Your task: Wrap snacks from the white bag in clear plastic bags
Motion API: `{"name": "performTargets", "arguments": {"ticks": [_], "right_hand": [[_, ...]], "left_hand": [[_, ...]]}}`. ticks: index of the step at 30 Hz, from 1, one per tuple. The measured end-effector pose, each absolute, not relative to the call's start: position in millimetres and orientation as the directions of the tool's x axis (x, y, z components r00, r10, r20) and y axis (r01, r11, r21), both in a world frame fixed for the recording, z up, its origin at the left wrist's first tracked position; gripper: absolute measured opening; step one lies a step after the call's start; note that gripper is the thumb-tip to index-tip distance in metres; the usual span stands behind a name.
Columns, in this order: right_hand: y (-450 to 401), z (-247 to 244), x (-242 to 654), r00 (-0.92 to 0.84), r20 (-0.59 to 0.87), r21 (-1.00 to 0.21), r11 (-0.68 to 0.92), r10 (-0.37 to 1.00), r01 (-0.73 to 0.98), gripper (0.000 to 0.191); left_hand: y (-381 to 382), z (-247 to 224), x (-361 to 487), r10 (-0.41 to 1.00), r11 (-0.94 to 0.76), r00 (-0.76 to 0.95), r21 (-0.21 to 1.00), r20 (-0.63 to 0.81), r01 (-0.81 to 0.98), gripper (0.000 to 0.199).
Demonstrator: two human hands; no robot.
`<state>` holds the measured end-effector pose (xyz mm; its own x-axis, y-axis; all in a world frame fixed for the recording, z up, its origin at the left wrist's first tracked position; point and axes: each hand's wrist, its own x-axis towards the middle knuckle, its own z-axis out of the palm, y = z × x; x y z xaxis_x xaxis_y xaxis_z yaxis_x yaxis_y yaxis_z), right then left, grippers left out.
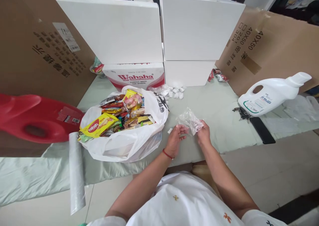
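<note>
My right hand (204, 133) grips a crumpled clear plastic bag (188, 118) by its right side, above the green-clothed table. Beside the bag's left edge is my left hand (175, 138), its fingers slightly curled and apart; nothing shows in its palm. A small white piece (170, 130) lies just past the left thumb. To the left stands a big white carrier bag (129, 149) filled with wrapped snacks, a yellow Nabati packet (100, 125) on top. Beyond my hands, several small white packets (177, 92) lie near another clear wrapper (161, 90).
A Wahaha box (137, 76) and a white box (189, 73) stand at the back. On the left are a red jug (50, 114) and a plastic roll (76, 176) overhanging the edge. At right lie a white detergent bottle (270, 94), keys (241, 113) and a phone (262, 130).
</note>
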<state>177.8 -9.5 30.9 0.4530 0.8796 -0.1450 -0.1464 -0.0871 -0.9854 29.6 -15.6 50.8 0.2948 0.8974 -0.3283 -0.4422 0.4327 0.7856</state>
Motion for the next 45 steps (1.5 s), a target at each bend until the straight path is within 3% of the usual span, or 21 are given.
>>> {"name": "performTargets", "arguments": {"ticks": [2, 5, 9, 12, 15, 18, 22, 26, 28, 30, 33, 39, 42, 45], "right_hand": [[-9, 29, 173, 0.506, -0.174, -0.983, -0.114, 0.845, -0.146, 0.025], [-10, 28, 169, 0.504, -0.171, -0.984, -0.117, 0.847, -0.138, 0.029], [-11, 33, 179, 0.589, -0.14, -0.988, -0.072, 0.796, -0.136, 0.034], [-12, 38, 189, 0.69, -0.087, -0.991, 0.007, 0.718, -0.131, 0.035], [-23, 42, 189, 0.722, -0.129, -0.974, 0.051, 0.68, -0.222, 0.037], [-46, 41, 185, 0.605, -0.182, -0.967, -0.031, 0.775, -0.251, 0.037], [-77, 40, 202, 0.348, -0.214, -0.973, -0.169, 0.913, -0.156, 0.031], [-76, 47, 241, 0.51, -0.223, -0.939, -0.042, 0.831, -0.342, 0.029], [-66, 55, 252, 0.41, -0.23, -0.894, -0.025, 0.882, -0.447, 0.037], [-55, 62, 252, 0.199, -0.224, -0.844, -0.088, 0.954, -0.529, 0.053], [-43, 67, 240, -0.041, -0.218, -0.799, -0.202, 0.975, -0.566, 0.07], [-31, 62, 237, 0.001, -0.32, -0.838, -0.282, 0.948, -0.468, 0.037], [-27, 65, 249, -0.041, -0.358, -0.844, -0.342, 0.933, -0.413, 0.038], [-24, 68, 261, -0.007, -0.379, -0.848, -0.35, 0.925, -0.399, 0.04]], "left_hand": [[-13, 48, 36, 0.879, 0.468, 0.31, 0.773, -0.361, -0.428, 0.056], [-4, 41, 47, 0.863, 0.505, 0.22, 0.761, -0.455, -0.407, 0.038], [7, 38, 54, 0.873, 0.457, 0.109, 0.717, -0.476, -0.526, 0.028], [13, 43, 55, 0.862, 0.452, 0.142, 0.613, -0.486, -0.648, 0.027], [25, 50, 55, 0.847, 0.468, 0.22, 0.484, -0.484, -0.739, 0.028], [38, 57, 52, 0.827, 0.497, 0.257, 0.438, -0.499, -0.749, 0.027], [42, 69, 44, 0.848, 0.508, 0.304, 0.504, -0.434, -0.699, 0.026], [29, 88, 41, 0.854, 0.516, 0.441, 0.559, -0.276, -0.649, 0.031], [22, 96, 41, 0.825, 0.541, 0.513, 0.598, -0.238, -0.591, 0.035], [17, 101, 41, 0.798, 0.56, 0.556, 0.629, -0.233, -0.54, 0.037], [17, 98, 39, 0.77, 0.598, 0.584, 0.61, -0.257, -0.519, 0.039], [41, 81, 28, 0.579, 0.743, 0.72, 0.61, -0.382, -0.274, 0.08], [58, 78, 41, 0.476, 0.803, 0.755, 0.573, -0.452, -0.163, 0.074], [69, 74, 67, 0.439, 0.829, 0.741, 0.547, -0.509, -0.115, 0.051]]}}
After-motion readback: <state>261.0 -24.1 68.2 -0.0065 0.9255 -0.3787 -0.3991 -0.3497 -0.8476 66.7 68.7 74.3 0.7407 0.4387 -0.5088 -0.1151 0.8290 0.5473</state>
